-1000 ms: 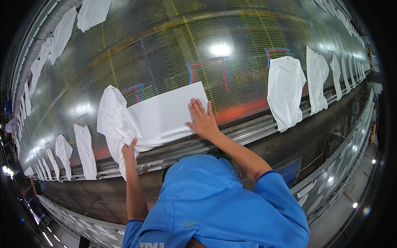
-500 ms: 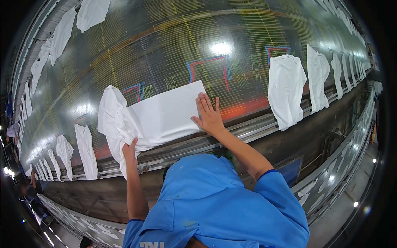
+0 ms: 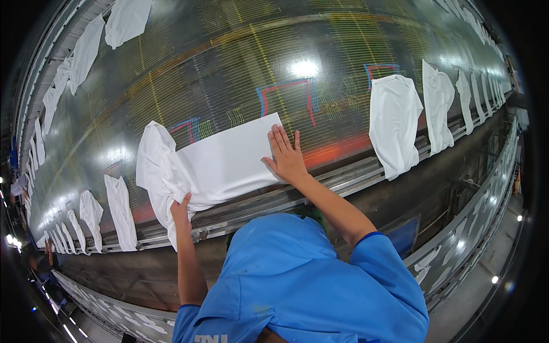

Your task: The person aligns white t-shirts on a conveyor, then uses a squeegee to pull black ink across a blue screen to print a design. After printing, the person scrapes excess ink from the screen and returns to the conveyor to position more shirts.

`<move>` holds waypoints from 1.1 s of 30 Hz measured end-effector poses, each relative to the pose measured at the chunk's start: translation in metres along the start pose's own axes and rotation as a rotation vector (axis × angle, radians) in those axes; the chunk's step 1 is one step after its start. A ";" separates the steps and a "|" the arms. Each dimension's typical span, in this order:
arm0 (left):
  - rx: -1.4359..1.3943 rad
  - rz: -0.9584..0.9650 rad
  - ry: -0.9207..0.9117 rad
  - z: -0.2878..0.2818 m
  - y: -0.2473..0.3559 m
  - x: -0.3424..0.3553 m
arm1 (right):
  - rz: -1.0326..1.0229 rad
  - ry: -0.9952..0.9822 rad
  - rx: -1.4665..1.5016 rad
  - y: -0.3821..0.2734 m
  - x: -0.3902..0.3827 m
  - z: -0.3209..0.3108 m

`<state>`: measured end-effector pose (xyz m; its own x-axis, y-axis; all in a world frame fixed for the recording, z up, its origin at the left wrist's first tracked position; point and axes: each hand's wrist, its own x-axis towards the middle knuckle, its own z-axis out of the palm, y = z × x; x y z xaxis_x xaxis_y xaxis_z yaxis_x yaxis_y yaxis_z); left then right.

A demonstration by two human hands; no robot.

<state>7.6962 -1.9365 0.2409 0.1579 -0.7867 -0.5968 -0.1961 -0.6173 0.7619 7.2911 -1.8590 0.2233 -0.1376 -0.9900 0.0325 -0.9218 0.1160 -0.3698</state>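
A white fabric piece (image 3: 229, 157) lies across the near edge of a long dark glossy table (image 3: 217, 68). Its right part is spread smooth, while the left part is bunched into folds. Pinched at the near left folds, the cloth is in my left hand (image 3: 180, 210), thumb on top. My right hand (image 3: 287, 155) presses flat on the cloth's right end, its fingers stretched out and pointing away from me. Red and blue corner lines (image 3: 286, 87) and yellow ruled lines show on the tabletop just beyond the cloth.
More white fabric pieces hang over the near edge, one (image 3: 394, 126) to the right and another (image 3: 120, 210) to the left. Others lie along the far left edge. A metal rail (image 3: 354, 178) runs along the table's front. Behind me stands another long table (image 3: 457, 243) with white pieces.
Both hands keep their places on the cloth, with hardly any movement. The view has shifted very slightly.
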 end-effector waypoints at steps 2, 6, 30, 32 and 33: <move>-0.005 0.007 -0.016 -0.001 -0.001 0.001 | -0.014 0.005 0.027 0.002 -0.001 -0.001; 0.003 0.007 -0.016 -0.001 -0.001 0.001 | 0.009 -0.013 0.001 0.003 0.000 -0.003; 0.027 0.007 0.021 0.003 0.004 -0.001 | -0.106 -0.064 0.061 -0.021 0.040 0.000; 0.052 0.043 0.019 0.002 0.004 0.002 | -0.077 -0.097 0.059 -0.024 0.039 -0.003; 0.058 0.054 0.011 0.002 0.004 0.003 | -0.103 0.007 0.129 -0.026 0.034 -0.006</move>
<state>7.6936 -1.9411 0.2419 0.1557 -0.8190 -0.5522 -0.2605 -0.5733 0.7768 7.3083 -1.8954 0.2394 -0.0480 -0.9955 0.0823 -0.8771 0.0026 -0.4804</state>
